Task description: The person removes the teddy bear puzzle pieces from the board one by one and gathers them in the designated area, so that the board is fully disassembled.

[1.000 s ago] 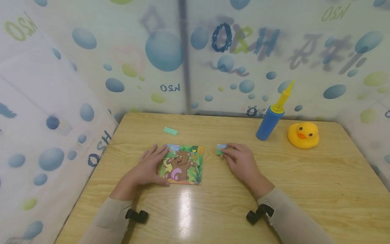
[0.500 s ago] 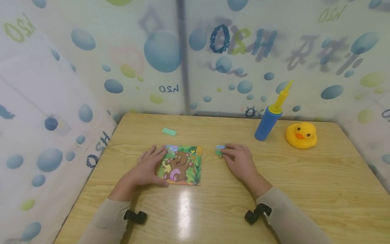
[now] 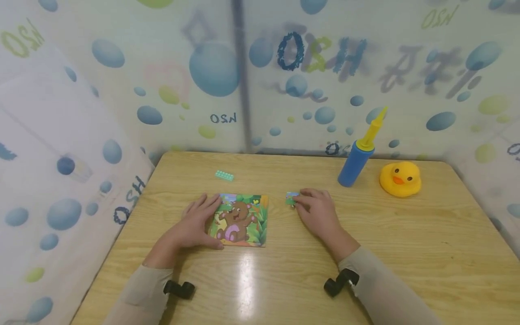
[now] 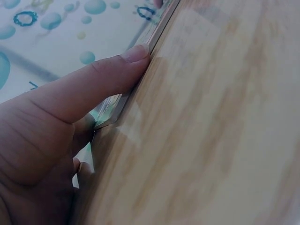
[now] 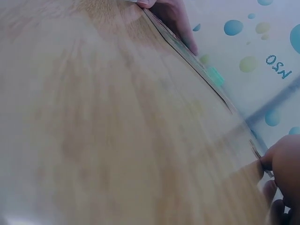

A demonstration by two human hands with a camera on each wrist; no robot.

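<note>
A square jigsaw puzzle (image 3: pixel 243 221) with a brown bear picture lies flat, left of the table's middle. My left hand (image 3: pixel 194 225) rests along its left side, fingers spread over the upper left corner and thumb by the bottom edge. In the left wrist view the thumb (image 4: pixel 105 79) lies straight against the puzzle's edge (image 4: pixel 115 110). To the right of the puzzle, my right hand (image 3: pixel 318 214) pinches a small blue-green puzzle piece (image 3: pixel 290 197) between thumb and fingers. The right wrist view shows this piece (image 5: pixel 254 149) edge-on and tilted, close to the tabletop.
A mint green building brick (image 3: pixel 224 175) lies behind the puzzle. At the back right stand a blue hand pump (image 3: pixel 352 167) with a yellow nozzle and a yellow rubber duck (image 3: pixel 401 180). The wooden table (image 3: pixel 292 280) backs onto a bubble-patterned curtain (image 3: pixel 162 67).
The whole head view has shifted slightly left. Both hands keep their hold and place, with the right hand and its puzzle piece barely moved.
</note>
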